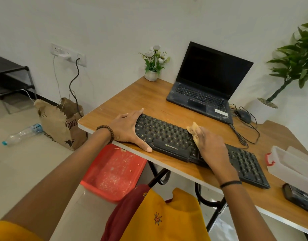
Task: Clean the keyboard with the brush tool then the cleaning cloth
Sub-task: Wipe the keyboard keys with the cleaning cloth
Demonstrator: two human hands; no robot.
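Observation:
A black keyboard (168,136) lies slantwise on the wooden table (132,100) near its front edge. My left hand (127,130) rests flat against the keyboard's left end, thumb along the front edge and fingers stretched along the far corner. My right hand (208,145) lies on the keys right of the middle and holds a crumpled tan cleaning cloth (193,130) pressed onto them. The cloth sticks out past my fingers toward the far side. No brush tool is visible.
An open black laptop (207,87) stands at the back, with a mouse (244,116) and cables to its right. A clear plastic box (289,164) and a dark device (299,197) sit at the right edge. A flower pot (152,74) stands in the far corner. A red bin (113,173) is below the table.

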